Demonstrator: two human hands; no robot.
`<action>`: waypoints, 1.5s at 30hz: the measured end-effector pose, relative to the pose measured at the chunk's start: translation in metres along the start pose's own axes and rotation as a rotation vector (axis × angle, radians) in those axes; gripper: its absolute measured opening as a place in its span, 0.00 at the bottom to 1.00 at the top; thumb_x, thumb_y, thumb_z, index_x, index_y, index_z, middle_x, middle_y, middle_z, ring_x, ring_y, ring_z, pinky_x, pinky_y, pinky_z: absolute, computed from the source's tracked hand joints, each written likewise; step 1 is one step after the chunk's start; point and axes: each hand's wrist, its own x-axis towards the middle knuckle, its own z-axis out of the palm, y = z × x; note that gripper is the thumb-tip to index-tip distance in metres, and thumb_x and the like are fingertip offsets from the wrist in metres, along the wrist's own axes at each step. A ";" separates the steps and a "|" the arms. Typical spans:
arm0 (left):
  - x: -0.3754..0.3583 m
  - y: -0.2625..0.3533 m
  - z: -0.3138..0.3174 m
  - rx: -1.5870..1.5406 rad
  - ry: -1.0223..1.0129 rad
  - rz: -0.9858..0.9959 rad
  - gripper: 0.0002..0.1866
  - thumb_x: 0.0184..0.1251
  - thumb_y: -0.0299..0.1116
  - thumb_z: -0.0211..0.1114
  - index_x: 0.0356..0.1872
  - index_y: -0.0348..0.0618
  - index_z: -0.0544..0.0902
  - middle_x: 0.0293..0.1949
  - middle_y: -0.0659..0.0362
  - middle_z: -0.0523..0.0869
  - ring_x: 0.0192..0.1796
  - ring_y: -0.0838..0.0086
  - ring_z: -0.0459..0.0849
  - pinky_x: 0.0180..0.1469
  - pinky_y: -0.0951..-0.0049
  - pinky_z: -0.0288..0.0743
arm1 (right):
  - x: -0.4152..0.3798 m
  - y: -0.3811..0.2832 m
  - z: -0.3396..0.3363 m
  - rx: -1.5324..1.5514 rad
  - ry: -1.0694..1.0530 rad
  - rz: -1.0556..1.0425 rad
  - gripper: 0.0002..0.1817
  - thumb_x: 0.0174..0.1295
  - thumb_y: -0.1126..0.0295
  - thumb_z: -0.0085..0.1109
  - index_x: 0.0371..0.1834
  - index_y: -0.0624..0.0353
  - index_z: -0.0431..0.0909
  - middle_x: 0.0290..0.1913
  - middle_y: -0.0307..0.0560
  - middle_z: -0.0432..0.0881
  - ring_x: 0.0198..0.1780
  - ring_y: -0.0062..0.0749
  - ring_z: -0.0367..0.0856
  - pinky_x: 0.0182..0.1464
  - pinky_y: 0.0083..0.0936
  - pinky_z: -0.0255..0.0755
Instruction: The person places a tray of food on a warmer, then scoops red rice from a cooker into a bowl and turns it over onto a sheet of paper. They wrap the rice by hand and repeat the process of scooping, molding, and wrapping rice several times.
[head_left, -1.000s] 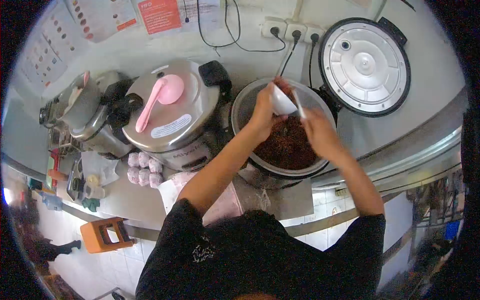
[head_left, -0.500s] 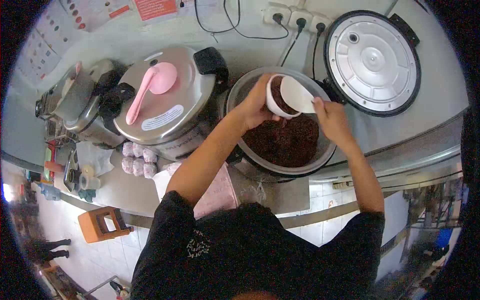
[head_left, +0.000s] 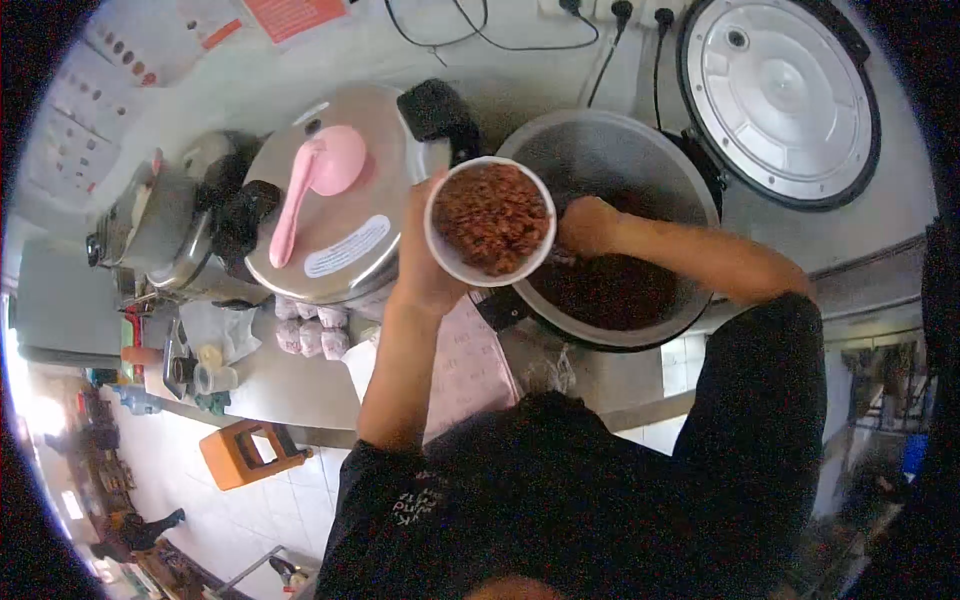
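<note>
The light is soft, with a bright white glow at the left edge. The open lid [head_left: 785,85] shines. It is darker deep inside the big pot [head_left: 645,165]. The bench [head_left: 600,385] bends like a bow, the corners are black, and the dark shirt [head_left: 580,500] looks speckled.

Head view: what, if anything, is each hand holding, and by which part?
The left hand holds the white bowl by its outer wall. Whether the right hand holds anything cannot be told.

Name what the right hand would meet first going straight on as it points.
Probably the round white bowl of reddish-brown grains; depth is unclear, so the right hand might instead reach the round grey pot's wall.
</note>
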 end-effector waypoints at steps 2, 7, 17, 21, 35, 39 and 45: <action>-0.005 -0.005 -0.015 0.052 0.098 0.092 0.22 0.77 0.46 0.43 0.51 0.39 0.78 0.49 0.53 0.84 0.51 0.66 0.83 0.55 0.63 0.79 | -0.005 -0.010 -0.009 -0.017 -0.058 -0.045 0.07 0.52 0.67 0.60 0.27 0.55 0.87 0.32 0.50 0.87 0.35 0.46 0.86 0.36 0.42 0.80; -0.010 -0.010 -0.038 -0.066 0.077 0.077 0.25 0.77 0.49 0.41 0.53 0.37 0.77 0.51 0.52 0.83 0.52 0.63 0.82 0.57 0.60 0.76 | -0.033 -0.027 -0.033 -0.053 -0.069 -0.085 0.14 0.57 0.60 0.56 0.26 0.56 0.86 0.31 0.52 0.86 0.36 0.47 0.86 0.35 0.42 0.79; -0.005 -0.029 -0.023 0.026 0.075 0.041 0.27 0.72 0.50 0.41 0.53 0.39 0.78 0.51 0.53 0.83 0.53 0.62 0.82 0.58 0.59 0.75 | -0.107 -0.037 -0.053 0.265 0.086 0.085 0.25 0.61 0.43 0.51 0.24 0.51 0.86 0.22 0.56 0.81 0.27 0.57 0.81 0.33 0.49 0.75; -0.004 -0.036 -0.021 0.062 0.155 0.076 0.26 0.72 0.52 0.41 0.53 0.42 0.78 0.49 0.54 0.84 0.50 0.62 0.84 0.52 0.58 0.80 | -0.135 -0.038 -0.051 0.391 0.191 0.255 0.27 0.63 0.41 0.49 0.24 0.51 0.85 0.21 0.57 0.80 0.27 0.58 0.80 0.33 0.50 0.74; 0.020 -0.072 -0.001 0.299 0.148 0.019 0.25 0.73 0.55 0.42 0.58 0.49 0.71 0.51 0.55 0.79 0.53 0.64 0.80 0.40 0.64 0.84 | -0.176 -0.057 -0.067 0.674 0.796 0.584 0.16 0.71 0.63 0.47 0.39 0.67 0.79 0.33 0.57 0.80 0.34 0.47 0.79 0.38 0.39 0.73; 0.049 -0.091 0.022 0.207 0.227 -0.101 0.25 0.72 0.56 0.42 0.59 0.51 0.70 0.51 0.56 0.78 0.55 0.62 0.78 0.44 0.59 0.82 | -0.140 -0.111 -0.074 0.364 0.763 0.621 0.17 0.70 0.68 0.44 0.57 0.65 0.73 0.44 0.60 0.75 0.40 0.59 0.79 0.44 0.47 0.73; 0.053 -0.073 0.019 0.306 0.157 -0.073 0.29 0.68 0.58 0.38 0.56 0.52 0.74 0.48 0.57 0.83 0.47 0.68 0.82 0.39 0.64 0.80 | -0.176 -0.102 -0.112 0.189 0.874 0.800 0.14 0.68 0.68 0.46 0.50 0.60 0.78 0.35 0.59 0.79 0.34 0.57 0.80 0.38 0.47 0.74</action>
